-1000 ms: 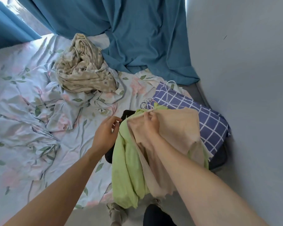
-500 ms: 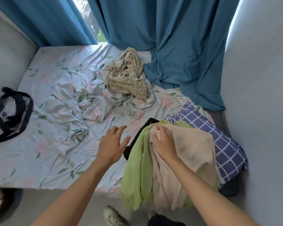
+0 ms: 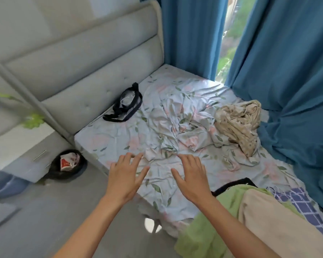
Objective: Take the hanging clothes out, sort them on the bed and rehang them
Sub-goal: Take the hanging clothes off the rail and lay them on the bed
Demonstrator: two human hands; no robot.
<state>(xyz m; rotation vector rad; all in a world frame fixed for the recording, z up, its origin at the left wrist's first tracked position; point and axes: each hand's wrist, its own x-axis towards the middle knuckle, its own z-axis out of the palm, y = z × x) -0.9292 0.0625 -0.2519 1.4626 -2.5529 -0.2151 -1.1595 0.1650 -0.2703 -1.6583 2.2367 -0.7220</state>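
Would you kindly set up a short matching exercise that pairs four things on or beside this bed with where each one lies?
Things:
1. black bag
2. beige patterned cloth
3. green garment
4. black bin

Places:
A. on the floor beside the bed
B. near the blue curtain, far right of the bed
C. against the headboard
D. at the near edge of the bed, under a beige garment

Pairs: 1-C, 2-B, 3-D, 4-A
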